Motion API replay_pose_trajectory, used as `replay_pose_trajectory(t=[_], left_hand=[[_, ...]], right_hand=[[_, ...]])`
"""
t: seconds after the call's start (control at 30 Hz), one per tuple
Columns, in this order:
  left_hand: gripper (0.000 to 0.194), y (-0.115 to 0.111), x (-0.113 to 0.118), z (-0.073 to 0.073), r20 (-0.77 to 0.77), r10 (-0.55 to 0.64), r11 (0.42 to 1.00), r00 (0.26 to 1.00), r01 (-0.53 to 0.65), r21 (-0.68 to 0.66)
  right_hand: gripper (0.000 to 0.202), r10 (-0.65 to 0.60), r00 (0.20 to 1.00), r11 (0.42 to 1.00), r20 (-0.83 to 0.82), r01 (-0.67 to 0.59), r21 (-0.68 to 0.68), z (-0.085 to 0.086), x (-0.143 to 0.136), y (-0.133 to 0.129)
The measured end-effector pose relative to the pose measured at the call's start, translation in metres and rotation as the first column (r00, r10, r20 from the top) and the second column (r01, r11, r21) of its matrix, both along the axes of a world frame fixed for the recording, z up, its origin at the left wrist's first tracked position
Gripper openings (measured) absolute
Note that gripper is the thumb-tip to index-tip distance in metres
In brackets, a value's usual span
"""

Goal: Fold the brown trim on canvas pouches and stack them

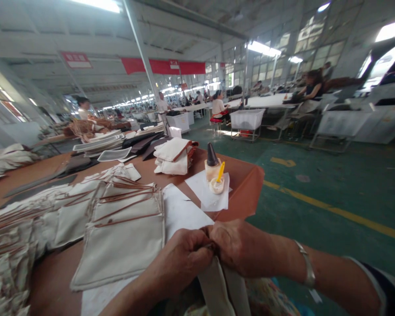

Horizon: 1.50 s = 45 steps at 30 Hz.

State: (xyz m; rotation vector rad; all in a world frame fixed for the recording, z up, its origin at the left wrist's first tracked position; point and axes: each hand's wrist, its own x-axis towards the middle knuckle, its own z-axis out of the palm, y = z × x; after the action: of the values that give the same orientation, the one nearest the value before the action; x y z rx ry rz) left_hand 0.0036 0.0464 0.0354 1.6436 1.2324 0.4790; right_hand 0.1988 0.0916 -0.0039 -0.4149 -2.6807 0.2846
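My left hand [187, 251] and my right hand [238, 246] meet at the table's near edge, fingers closed in a pinch. Between them they grip the top end of a beige leather panel [214, 285], which hangs down below my fists. A bit of brown material shows at the pinched end, and my fingers hide the rest of it. Left of my hands lies a pile of similar beige panels [125, 245] with stitched edges and thin brown strips. White paper [181, 210] lies partly under this pile.
On a white sheet [197, 186] stand a black cone-tipped bottle [212, 156] and a small cup [216, 186] with a yellow-handled tool [220, 172]. Folded beige pieces [173, 158] are stacked behind. The brown tabletop [246, 184] ends at right. Several people work farther off.
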Motion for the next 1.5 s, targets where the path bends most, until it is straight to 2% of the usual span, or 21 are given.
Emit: replay_pose_trajectory(t=[0.03, 0.1, 0.2, 0.27, 0.33, 0.5, 0.6, 0.67, 0.83, 0.97, 1.1, 1.23, 1.3, 1.4, 1.43, 1.5], left_hand=[[0.017, -0.001, 0.000, 0.001, -0.013, -0.005, 1.000, 1.000, 0.005, -0.012], [0.018, -0.004, 0.000, 0.002, -0.031, -0.005, 0.999, 1.000, 0.004, -0.038], [0.021, -0.005, -0.002, 0.003, -0.016, -0.004, 0.998, 1.000, 0.003, -0.055], [0.023, -0.005, -0.004, 0.003, 0.001, -0.015, 0.999, 1.000, 0.015, -0.053], [0.023, -0.004, -0.004, 0.004, 0.003, -0.027, 0.999, 1.000, 0.027, -0.044], [0.022, -0.003, -0.002, 0.004, -0.161, 0.014, 0.999, 0.987, -0.008, 0.037], [0.024, -0.003, -0.001, -0.004, -0.270, 0.056, 0.995, 0.961, -0.031, 0.097], [0.022, -0.004, 0.000, -0.011, -0.267, 0.066, 0.992, 0.961, -0.035, 0.119], [0.017, -0.010, 0.004, -0.018, -0.139, 0.078, 0.987, 0.987, -0.057, 0.149], [0.022, -0.013, 0.004, -0.019, -0.035, 0.125, 0.989, 0.992, -0.122, 0.081], [0.021, -0.016, 0.001, -0.025, 0.153, 0.221, 0.966, 0.963, -0.194, -0.170], [0.021, -0.020, 0.003, -0.028, 0.365, 0.337, 0.926, 0.868, -0.234, -0.298], [0.026, -0.021, 0.004, -0.030, 0.373, 0.358, 0.913, 0.856, -0.237, -0.332], [0.031, -0.021, 0.002, -0.033, 0.312, 0.279, 0.941, 0.908, -0.193, -0.278], [0.031, -0.022, 0.001, -0.033, 0.270, 0.234, 0.959, 0.934, -0.176, -0.222], [0.029, -0.023, -0.001, -0.031, 0.177, 0.161, 0.984, 0.971, -0.144, -0.104]], right_hand=[[0.014, -0.015, 1.000, 0.999, -0.004, 0.015, -0.038, -0.002, -0.001, 0.000], [0.016, -0.087, 0.995, 0.975, -0.056, 0.073, -0.208, -0.002, -0.001, 0.000], [0.030, -0.170, 0.976, 0.845, -0.134, 0.075, -0.530, 0.007, 0.003, 0.001], [0.039, -0.153, 0.973, 0.786, -0.173, 0.014, -0.618, 0.014, 0.006, 0.000], [0.040, -0.136, 0.975, 0.759, -0.178, -0.013, -0.650, 0.017, 0.007, -0.001], [0.021, -0.163, 0.976, 0.757, -0.144, 0.030, -0.652, 0.008, 0.003, -0.003], [0.003, -0.223, 0.961, 0.818, -0.165, 0.092, -0.568, -0.001, -0.002, -0.004], [0.006, -0.239, 0.949, 0.873, -0.207, 0.117, -0.473, -0.007, -0.004, -0.006], [0.018, -0.185, 0.921, 0.940, -0.342, 0.064, -0.335, -0.019, -0.008, -0.007], [0.017, -0.058, 0.872, 0.988, -0.487, -0.020, -0.153, -0.016, -0.006, -0.009], [0.013, 0.129, 0.919, 0.989, -0.372, -0.145, -0.015, -0.004, 0.003, -0.012], [0.024, 0.108, 0.969, 0.992, -0.221, -0.090, 0.089, 0.003, 0.011, -0.015], [0.030, 0.064, 0.981, 0.995, -0.186, -0.048, 0.091, 0.003, 0.013, -0.017], [0.029, 0.098, 0.968, 0.995, -0.232, -0.087, 0.054, -0.002, 0.015, -0.022], [0.026, 0.103, 0.953, 0.994, -0.284, -0.110, -0.009, -0.003, 0.015, -0.023], [0.026, 0.002, 0.923, 0.957, -0.385, -0.113, -0.266, -0.001, 0.017, -0.026]])
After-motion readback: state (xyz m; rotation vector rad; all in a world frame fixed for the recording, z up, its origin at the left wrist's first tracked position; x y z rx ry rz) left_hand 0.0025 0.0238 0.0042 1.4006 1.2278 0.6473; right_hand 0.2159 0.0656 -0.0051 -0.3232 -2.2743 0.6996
